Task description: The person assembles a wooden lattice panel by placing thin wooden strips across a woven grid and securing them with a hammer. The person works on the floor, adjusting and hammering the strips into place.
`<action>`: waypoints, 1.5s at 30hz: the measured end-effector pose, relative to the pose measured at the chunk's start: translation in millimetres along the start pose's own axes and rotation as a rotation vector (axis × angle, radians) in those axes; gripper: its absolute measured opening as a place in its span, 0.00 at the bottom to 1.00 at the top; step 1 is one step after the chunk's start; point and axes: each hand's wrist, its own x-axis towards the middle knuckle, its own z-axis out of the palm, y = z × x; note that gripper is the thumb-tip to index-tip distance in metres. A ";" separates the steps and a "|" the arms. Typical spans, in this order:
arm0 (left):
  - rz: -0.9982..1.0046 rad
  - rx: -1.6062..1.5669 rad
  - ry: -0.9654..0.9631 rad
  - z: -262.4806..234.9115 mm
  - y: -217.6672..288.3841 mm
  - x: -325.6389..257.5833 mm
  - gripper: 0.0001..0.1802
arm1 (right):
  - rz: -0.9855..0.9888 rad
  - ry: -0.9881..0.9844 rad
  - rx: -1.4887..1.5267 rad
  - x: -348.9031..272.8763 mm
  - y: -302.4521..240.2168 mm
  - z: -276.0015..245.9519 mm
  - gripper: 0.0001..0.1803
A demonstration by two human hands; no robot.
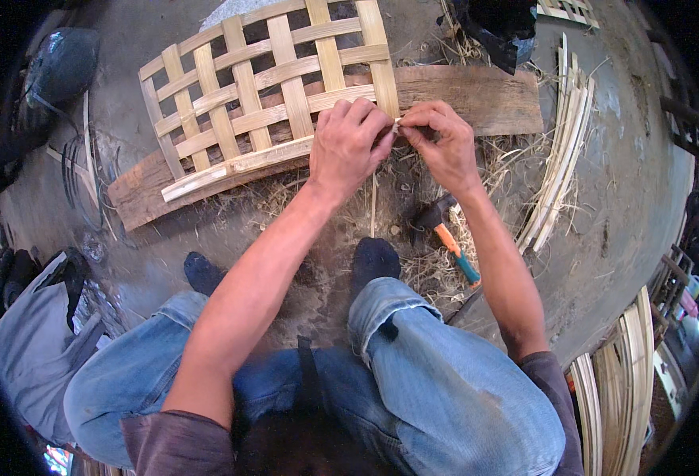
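Note:
A woven bamboo lattice panel (286,67) leans over a wooden plank (476,99), with a thicker split bamboo rail (238,164) along its near edge. At the right end of that rail, my left hand (349,143) is closed, fingers curled over the panel's lower corner. Close beside it, my right hand (442,143) pinches a thin pale strip at the same corner. The two hands' fingertips nearly meet there. Below the hands, a narrow strip (374,208) hangs or lies toward my right foot; whether it joins the pinched one I cannot tell.
A hammer (449,240) with an orange and teal handle lies among shavings inside my right forearm. Long bamboo strips (560,151) lie to the right, with more strips (619,389) at lower right. A black bag (500,28) stands beyond the plank; grey cloth (40,341) lies at left.

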 end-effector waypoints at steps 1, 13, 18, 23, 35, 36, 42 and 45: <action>0.000 -0.002 0.000 0.2 -0.1 -0.1 0.11 | 0.039 -0.011 0.027 -0.3 -0.4 -0.8 0.09; -0.004 0.016 -0.009 1.0 -0.7 -1.2 0.13 | 0.069 -0.074 -0.006 1.9 -1.2 -0.8 0.09; 0.007 0.028 0.010 0.7 0.1 -1.0 0.14 | 0.034 -0.069 -0.042 1.8 -1.1 -0.3 0.09; 0.004 0.038 0.008 -0.6 0.6 -0.9 0.14 | 0.037 -0.065 -0.051 1.3 -2.7 0.9 0.09; -0.068 -0.041 -0.011 2.2 -1.1 -0.8 0.16 | 0.013 -0.061 -0.088 2.2 -1.3 0.5 0.09; -0.089 -0.058 -0.021 2.0 -0.8 -0.9 0.17 | 0.003 -0.063 -0.094 2.4 -2.5 0.2 0.09; -0.176 -0.202 0.077 4.5 4.0 2.1 0.21 | -0.003 -0.060 -0.088 2.1 -3.3 -0.4 0.09; -0.178 -0.202 0.119 6.4 5.9 2.0 0.21 | -0.005 -0.047 -0.055 2.9 -4.4 0.4 0.09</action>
